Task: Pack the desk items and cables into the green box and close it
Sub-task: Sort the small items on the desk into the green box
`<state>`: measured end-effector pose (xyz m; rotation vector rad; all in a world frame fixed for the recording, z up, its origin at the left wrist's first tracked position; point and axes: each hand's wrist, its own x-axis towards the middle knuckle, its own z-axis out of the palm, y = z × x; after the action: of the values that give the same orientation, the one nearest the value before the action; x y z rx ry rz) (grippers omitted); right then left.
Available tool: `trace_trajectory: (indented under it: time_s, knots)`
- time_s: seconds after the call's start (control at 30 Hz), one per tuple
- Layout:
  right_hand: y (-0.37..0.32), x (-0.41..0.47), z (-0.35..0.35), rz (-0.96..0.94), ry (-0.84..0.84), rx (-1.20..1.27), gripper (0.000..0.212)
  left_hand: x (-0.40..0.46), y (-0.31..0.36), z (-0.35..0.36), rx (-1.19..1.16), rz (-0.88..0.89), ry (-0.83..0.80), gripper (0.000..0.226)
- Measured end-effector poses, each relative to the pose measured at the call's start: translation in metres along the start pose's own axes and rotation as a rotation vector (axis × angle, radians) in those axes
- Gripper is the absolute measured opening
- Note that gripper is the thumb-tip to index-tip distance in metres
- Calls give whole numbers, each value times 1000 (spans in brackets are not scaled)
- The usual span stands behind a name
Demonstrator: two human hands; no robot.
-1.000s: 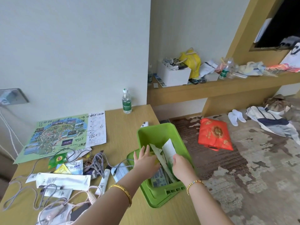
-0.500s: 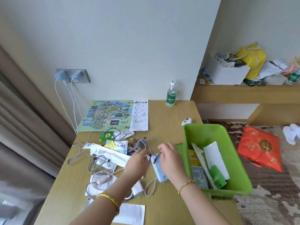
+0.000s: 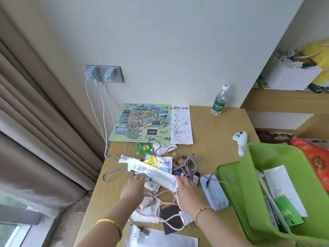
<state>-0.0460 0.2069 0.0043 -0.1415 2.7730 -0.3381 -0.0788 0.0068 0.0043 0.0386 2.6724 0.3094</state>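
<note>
The green box [image 3: 249,157] stands open at the desk's right edge with papers and a green packet inside, resting on its lid [image 3: 224,172]. My left hand [image 3: 134,186] and my right hand [image 3: 187,191] have their fingers curled over the two ends of a long white packet [image 3: 156,172] in the pile of desk items. A light blue power bank [image 3: 214,191] with a grey cable plugged in lies on the desk between my right hand and the lid. A pink cable [image 3: 165,195] loops under my hands. Tea sachets [image 3: 145,148] and a hairbrush [image 3: 183,158] lie behind.
A map [image 3: 142,122] lies flat at the desk's back by a water bottle [image 3: 219,100]. A white controller [image 3: 241,141] stands beside the box. Two chargers [image 3: 104,73] sit in the wall socket, cables running down. Curtains hang left; a red bag [image 3: 316,157] lies on the floor.
My hands came out of the green box, handled the power bank, let it go on the desk, then moved left onto the long white packet. The view swung left.
</note>
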Motion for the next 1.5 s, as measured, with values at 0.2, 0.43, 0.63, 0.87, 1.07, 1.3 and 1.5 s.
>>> trace_trajectory:
  time_s: [0.2,0.43,0.63,0.87,1.07,1.3,1.5]
  knots:
    - [-17,34,11,36,46,-95,62,39,-22,-7,98,62,-19,67]
    - [-28,56,16,114,103,-130,31,65,-35,-6,181,148,-77,63]
    - [-31,59,20,115,89,-146,22,75,-42,-5,218,219,-90,56]
    - [-35,49,19,127,89,-116,23,70,-43,-3,228,197,-214,60]
    - [-36,39,13,132,73,35,16,56,-45,9,344,237,-64,53]
    - [-33,23,1,202,225,252,9,51,-37,6,272,248,58,32]
    - [-28,11,-25,253,425,662,17,42,-25,-21,-155,303,118,25]
